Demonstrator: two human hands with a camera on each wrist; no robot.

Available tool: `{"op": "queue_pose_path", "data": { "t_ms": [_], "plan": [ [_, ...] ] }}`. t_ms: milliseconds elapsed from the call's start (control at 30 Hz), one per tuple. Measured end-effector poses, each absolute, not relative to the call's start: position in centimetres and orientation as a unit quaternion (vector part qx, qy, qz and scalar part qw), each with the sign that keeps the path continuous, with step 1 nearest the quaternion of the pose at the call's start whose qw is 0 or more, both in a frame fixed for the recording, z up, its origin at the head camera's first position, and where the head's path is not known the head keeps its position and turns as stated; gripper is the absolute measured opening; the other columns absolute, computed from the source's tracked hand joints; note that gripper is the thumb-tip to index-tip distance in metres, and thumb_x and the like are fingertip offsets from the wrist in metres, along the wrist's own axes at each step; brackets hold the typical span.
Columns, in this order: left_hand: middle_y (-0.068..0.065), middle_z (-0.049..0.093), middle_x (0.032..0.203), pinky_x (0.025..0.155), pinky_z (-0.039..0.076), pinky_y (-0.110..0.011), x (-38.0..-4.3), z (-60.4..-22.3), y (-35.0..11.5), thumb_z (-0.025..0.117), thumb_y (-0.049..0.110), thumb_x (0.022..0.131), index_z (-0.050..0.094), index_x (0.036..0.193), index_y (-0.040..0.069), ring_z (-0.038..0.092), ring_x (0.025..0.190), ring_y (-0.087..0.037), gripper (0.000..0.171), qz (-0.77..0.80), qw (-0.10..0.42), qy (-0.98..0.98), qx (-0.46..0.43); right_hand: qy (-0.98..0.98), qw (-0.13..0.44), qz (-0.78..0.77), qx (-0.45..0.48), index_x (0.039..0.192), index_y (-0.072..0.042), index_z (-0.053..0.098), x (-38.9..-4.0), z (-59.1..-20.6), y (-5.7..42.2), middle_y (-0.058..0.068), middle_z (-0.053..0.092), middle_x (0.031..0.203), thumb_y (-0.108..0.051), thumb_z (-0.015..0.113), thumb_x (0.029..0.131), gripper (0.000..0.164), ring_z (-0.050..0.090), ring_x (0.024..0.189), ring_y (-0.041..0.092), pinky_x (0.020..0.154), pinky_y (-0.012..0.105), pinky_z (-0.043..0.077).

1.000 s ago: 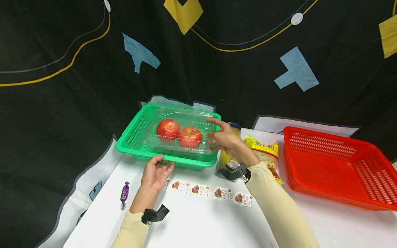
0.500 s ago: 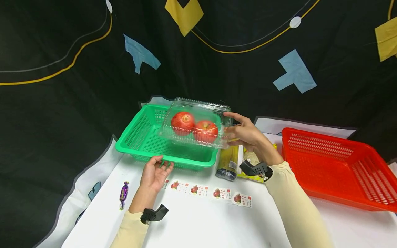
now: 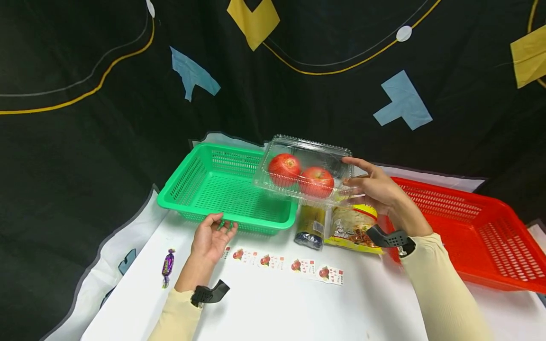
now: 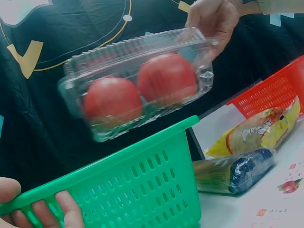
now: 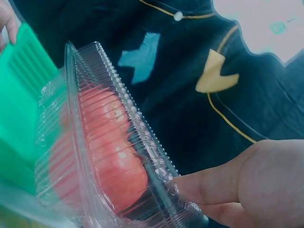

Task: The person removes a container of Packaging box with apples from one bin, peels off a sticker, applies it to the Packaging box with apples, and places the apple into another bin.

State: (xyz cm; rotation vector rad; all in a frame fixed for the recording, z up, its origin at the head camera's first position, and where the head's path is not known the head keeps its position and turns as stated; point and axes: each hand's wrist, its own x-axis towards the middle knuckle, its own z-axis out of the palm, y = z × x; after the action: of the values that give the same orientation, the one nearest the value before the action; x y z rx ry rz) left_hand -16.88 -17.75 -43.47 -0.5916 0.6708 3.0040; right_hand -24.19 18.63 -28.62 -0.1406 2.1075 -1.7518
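The right hand (image 3: 375, 189) holds a clear plastic box (image 3: 304, 169) w/ two red apples (image 3: 300, 176) inside, fingers and thumb pinching its right end. The box is up in the air, above the right edge of the green basket (image 3: 200, 187) and the packets below. The left hand (image 3: 211, 239) rests at the near rim of the green basket, fingers curled on the rim.

Under the right hand lie two packets on the white table (image 3: 277, 308): a dark-ended noodle pack (image 3: 310, 227) and, just beside it, a yellow snack bag (image 3: 351, 227). To the right of the right hand stands a red basket (image 3: 477, 227). Near the left hand, twd the person, a strip of stickers (image 3: 283, 265) lies flat. Left of the left hand there is a purple candy (image 3: 168, 266). Btw the box and the red basket only the right hand itself stands.
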Motion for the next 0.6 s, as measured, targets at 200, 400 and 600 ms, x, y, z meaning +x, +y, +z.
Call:
{"op": "queue_pose_path", "data": {
  "t_ms": [200, 400, 600],
  "plan": [
    [-0.004, 0.035, 0.104, 0.087, 0.049, -0.034, -16.8, -43.4, -17.8, 0.045, 0.004, 0.1, 0.04, 0.1, 0.009, 0.042, 0.095, -0.017, 0.008, 0.959, 0.008, 0.212, -0.188, 0.765, 0.19, -0.614, -0.041, 0.157, -0.018, 0.021, -24.0, -28.4, 21.5, 0.025, 0.038, 0.128, 0.001, 0.046, 0.101, 0.064, 0.062, 0.09, 0.026, 0.081, 0.039, 0.056],
    [-0.004, 0.036, 0.105, 0.088, 0.049, -0.035, -16.8, -43.3, -17.7, 0.045, 0.003, 0.099, 0.041, 0.099, 0.008, 0.043, 0.095, -0.018, 0.007, 0.959, 0.011, 0.211, -0.187, 0.769, 0.177, -0.614, -0.03, 0.158, -0.02, 0.02, -23.4, -28.4, 25.3, 0.023, 0.033, 0.133, -0.006, 0.047, 0.103, 0.063, 0.059, 0.083, 0.018, 0.074, 0.033, 0.057],
    [-0.004, 0.037, 0.104, 0.09, 0.049, -0.036, -16.7, -43.3, -17.7, 0.046, 0.002, 0.099, 0.045, 0.093, 0.008, 0.043, 0.095, -0.018, 0.008, 0.96, 0.009, 0.206, -0.19, 0.755, 0.178, -0.631, -0.002, 0.158, -0.025, 0.019, -22.8, -28.2, 29.0, 0.018, 0.032, 0.138, -0.01, 0.054, 0.101, 0.069, 0.062, 0.089, 0.019, 0.075, 0.034, 0.057]
  ]
}}
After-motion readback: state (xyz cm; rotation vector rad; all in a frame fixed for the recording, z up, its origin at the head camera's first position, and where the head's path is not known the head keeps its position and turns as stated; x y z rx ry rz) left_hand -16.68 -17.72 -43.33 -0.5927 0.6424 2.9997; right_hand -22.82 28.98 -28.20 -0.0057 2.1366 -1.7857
